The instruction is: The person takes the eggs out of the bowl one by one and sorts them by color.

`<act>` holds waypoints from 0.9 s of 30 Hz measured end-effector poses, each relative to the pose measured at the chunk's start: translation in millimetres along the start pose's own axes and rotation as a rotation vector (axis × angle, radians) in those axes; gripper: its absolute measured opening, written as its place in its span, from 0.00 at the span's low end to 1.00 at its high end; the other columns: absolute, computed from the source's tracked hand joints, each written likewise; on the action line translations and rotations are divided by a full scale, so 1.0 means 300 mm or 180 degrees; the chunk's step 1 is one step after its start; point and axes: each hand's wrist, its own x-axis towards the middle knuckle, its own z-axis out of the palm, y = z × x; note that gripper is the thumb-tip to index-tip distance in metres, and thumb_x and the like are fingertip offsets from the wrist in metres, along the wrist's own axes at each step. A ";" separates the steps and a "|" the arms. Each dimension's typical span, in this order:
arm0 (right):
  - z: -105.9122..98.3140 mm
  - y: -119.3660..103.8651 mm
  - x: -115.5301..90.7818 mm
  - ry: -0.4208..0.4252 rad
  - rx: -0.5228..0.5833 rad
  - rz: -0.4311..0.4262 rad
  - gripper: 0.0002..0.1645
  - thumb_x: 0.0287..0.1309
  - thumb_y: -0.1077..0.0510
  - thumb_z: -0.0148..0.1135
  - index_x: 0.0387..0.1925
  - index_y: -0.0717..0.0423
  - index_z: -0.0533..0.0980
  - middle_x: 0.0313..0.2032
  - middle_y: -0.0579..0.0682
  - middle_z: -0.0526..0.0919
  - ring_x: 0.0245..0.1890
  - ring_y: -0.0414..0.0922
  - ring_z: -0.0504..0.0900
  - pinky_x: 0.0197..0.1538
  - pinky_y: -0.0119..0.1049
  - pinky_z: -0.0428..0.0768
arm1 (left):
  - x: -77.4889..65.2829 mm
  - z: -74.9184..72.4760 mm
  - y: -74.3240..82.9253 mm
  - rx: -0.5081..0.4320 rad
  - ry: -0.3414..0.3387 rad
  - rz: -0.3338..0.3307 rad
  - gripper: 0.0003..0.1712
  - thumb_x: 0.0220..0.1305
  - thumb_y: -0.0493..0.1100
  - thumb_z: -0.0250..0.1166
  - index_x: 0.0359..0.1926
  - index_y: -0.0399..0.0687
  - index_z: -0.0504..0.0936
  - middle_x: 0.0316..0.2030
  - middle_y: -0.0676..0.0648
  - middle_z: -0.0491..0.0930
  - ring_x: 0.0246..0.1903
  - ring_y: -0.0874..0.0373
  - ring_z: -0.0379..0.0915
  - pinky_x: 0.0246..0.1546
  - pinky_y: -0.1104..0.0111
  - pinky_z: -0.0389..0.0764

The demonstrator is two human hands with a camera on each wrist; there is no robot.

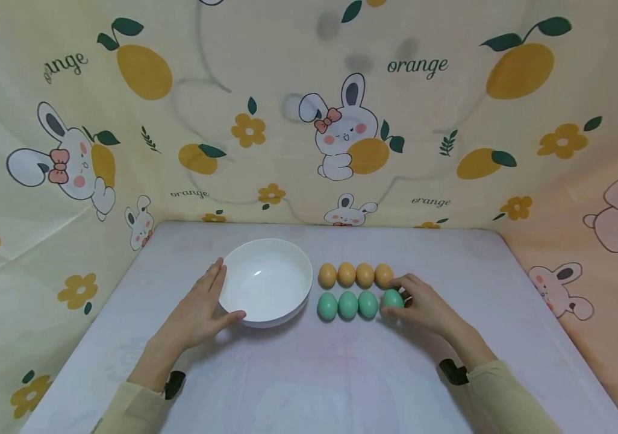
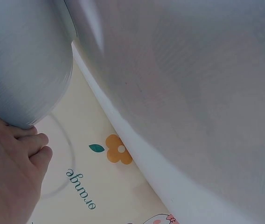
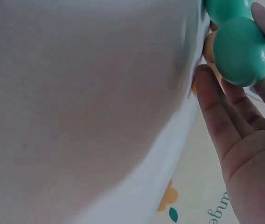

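Observation:
A round white bowl (image 1: pixel 267 280) stands on the table left of the middle. My left hand (image 1: pixel 195 310) rests against its left side, fingers straight along the outer wall and thumb at the front rim; in the left wrist view the fingertips meet the bowl's wall (image 2: pixel 25 60). At the right end of a row of green eggs, my right hand (image 1: pixel 423 304) pinches one green egg (image 1: pixel 393 299) between thumb and fingers. This green egg (image 3: pixel 242 51) is slightly apart from the other green eggs (image 1: pixel 347 305). Whether it touches the table, I cannot tell.
Behind the green eggs lies a row of several yellow-orange eggs (image 1: pixel 346 275), the rightmost close to my right fingertips. A white cloth covers the table (image 1: pixel 309 374). A curtain (image 1: pixel 287 150) printed with rabbits and oranges hangs behind and at both sides.

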 end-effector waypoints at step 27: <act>0.044 0.021 0.035 -0.0074 -0.0233 0.0057 0.39 0.41 0.38 0.74 0.53 0.53 0.74 0.43 0.46 0.75 0.38 0.41 0.76 0.41 0.34 0.79 | 0.001 0.008 -0.009 0.0006 0.0027 0.0006 0.63 0.54 0.77 0.52 0.73 0.37 0.42 0.74 0.42 0.36 0.73 0.46 0.38 0.68 0.49 0.55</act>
